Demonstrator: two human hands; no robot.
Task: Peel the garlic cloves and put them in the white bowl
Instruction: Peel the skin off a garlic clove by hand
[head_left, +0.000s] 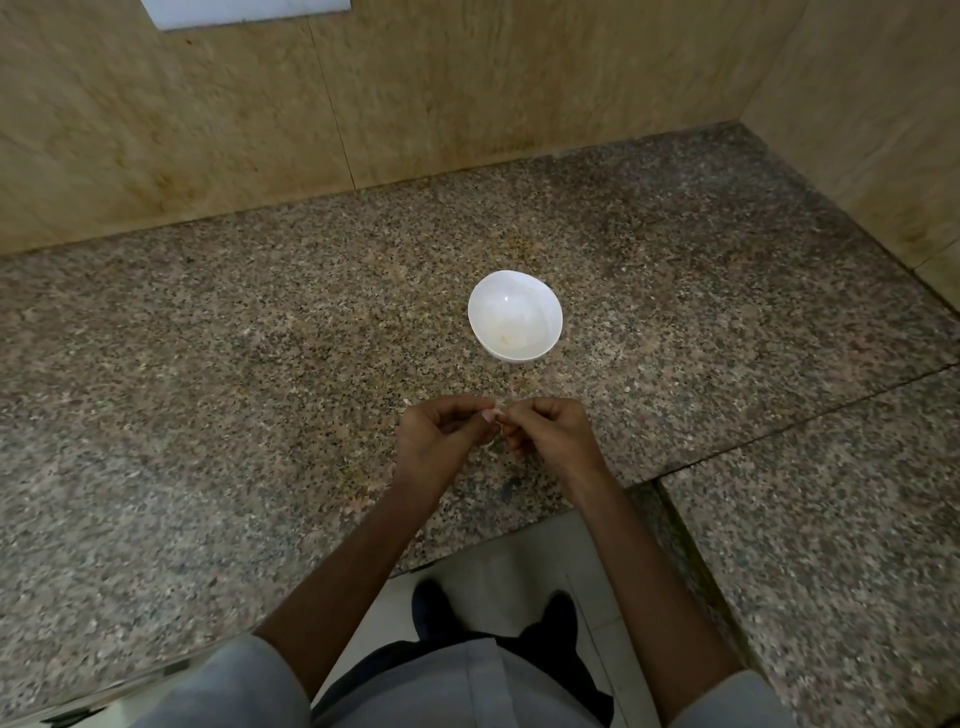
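Head view, one camera only. Both hands meet just below frame centre, over the granite counter (218, 364).

- Left hand (441, 439): fingers curled in, tips pinching a small pale garlic clove (493, 415).
- Right hand (551, 431): fingers also curled, tips nipping the same clove from the other side. Whether they hold skin or flesh is too small to tell.
- The clove is held between the two sets of fingertips, clear of the counter and mostly hidden by them.
- White bowl (498, 291): upright on the counter, just above the hands, right of centre. A faint yellowish patch lies at its bottom; cannot say what.

Handling, judged: the clove is light, firm and small. Its skin is likely papery, thin and quick to tear. Once bare it may be slick. Best held at the two ends, skin picked from the root end with a nail.
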